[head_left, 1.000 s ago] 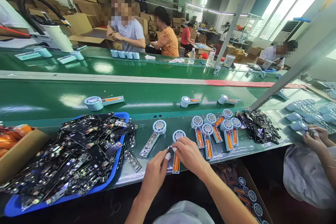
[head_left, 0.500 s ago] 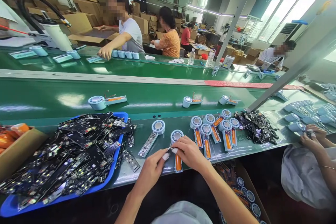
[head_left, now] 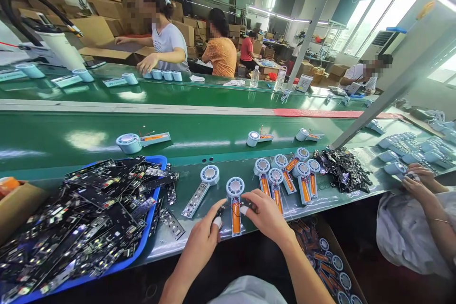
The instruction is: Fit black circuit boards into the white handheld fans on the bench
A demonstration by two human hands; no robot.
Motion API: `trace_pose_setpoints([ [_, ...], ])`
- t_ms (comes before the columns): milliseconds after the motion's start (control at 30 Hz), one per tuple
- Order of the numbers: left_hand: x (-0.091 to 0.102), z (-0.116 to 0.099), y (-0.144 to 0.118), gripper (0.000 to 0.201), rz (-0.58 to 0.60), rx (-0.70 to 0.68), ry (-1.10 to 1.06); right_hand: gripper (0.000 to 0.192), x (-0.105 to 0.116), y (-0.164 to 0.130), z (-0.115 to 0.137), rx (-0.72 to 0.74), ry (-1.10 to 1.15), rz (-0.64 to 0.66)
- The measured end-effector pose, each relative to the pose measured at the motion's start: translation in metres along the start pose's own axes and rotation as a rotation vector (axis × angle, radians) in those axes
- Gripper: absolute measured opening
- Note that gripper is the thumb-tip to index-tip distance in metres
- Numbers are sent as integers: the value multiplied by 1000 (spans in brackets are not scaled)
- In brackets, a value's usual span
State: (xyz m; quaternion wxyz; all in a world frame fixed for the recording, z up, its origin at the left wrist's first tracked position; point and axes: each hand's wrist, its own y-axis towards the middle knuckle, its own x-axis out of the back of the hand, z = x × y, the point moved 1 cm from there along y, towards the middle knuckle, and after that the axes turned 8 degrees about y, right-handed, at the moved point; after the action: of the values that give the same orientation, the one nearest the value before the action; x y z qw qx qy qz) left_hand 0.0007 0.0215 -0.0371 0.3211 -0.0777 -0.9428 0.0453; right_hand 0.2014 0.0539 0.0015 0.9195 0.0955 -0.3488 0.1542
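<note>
A light-blue handheld fan body (head_left: 235,187) lies on the bench in front of me, its round head away from me and an orange cell (head_left: 236,218) in its open handle. My left hand (head_left: 204,235) is left of the handle, thumb and forefinger pinched on something small and dark. On the other side my right hand (head_left: 266,214) has its fingers bent together beside the handle; a dark bit shows at the fingertips, too small to name. White covers wrap some fingertips. Just left lies another fan body (head_left: 209,175) with a circuit board in its handle.
A blue tray (head_left: 142,242) heaped with black circuit boards is at left, with a loose board (head_left: 172,223) beside it. Several fan bodies (head_left: 276,176) and a board pile (head_left: 344,171) lie at right. A slanted post (head_left: 356,118) rises beyond. A co-worker's hands (head_left: 418,180) work at far right.
My hands, together over the fan handle before, have parted to either side, uncovering the orange cell and thin wires. The whole view has shifted slightly. Across the belt, a person's hand has moved.
</note>
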Motion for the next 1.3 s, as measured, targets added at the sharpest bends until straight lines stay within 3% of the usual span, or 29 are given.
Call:
trace_pose_setpoints([
  [133,0,2,3,60,-32,-127,213,23,4,4,0,9,-7,38],
  [300,0,7,0,66,-36,-167,446,24,-1,19,3,60,139,-169],
  [400,2,6,-1,63,-67,-180,288,25,-19,29,6,9,397,-195],
  [500,5,4,0,48,-89,-74,-21,14,-36,32,3,-109,639,-156],
  [567,5,2,-1,34,-114,-13,-137,14,-39,29,-1,-102,685,-93],
  [733,2,-3,-4,19,-152,-25,-137,20,-25,20,-2,80,583,36],
  [933,0,-9,-4,23,-172,-4,-169,26,-19,18,11,76,413,1],
  [1133,3,-19,-1,31,-194,-87,-146,28,-21,13,15,194,177,19],
  [1300,2,-19,2,30,-204,-122,-139,32,-21,13,14,208,161,72],
])
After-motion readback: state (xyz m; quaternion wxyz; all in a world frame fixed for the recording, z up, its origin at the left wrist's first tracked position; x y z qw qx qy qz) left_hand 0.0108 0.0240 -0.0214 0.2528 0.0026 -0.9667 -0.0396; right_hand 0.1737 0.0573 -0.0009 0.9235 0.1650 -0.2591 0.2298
